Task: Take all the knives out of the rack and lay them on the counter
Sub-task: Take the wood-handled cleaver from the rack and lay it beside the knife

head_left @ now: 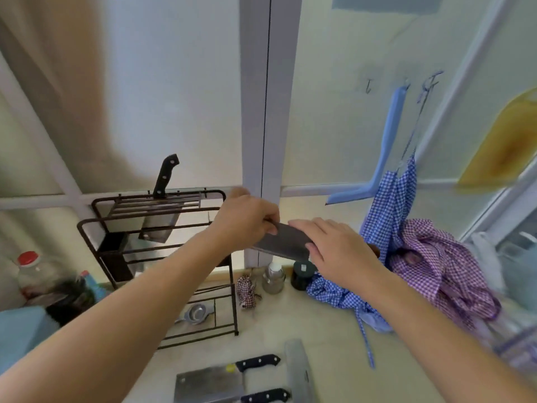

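Note:
A dark wire knife rack [87, 231] stands on the pale counter [293, 318] at the left. One cleaver [159, 225] with a black handle still sits upright in its top slots. To the right of the rack, both hands hold a dark-bladed cleaver [286, 242] in the air. My left hand [247, 219] pinches the blade's left end. My right hand [334, 245] covers its right end, where a brown handle tip pokes out. On the counter near the front edge lie a black-handled cleaver [209, 383], a second black-handled knife [266, 396] and a steel blade [297, 370].
Two small jars [273, 277] stand against the wall behind the held cleaver. Blue checked cloth [386, 210] and purple checked cloth [436, 263] pile up at the right. Bottles [32, 271] crowd the left. A metal strainer [197, 314] lies on the rack's bottom shelf.

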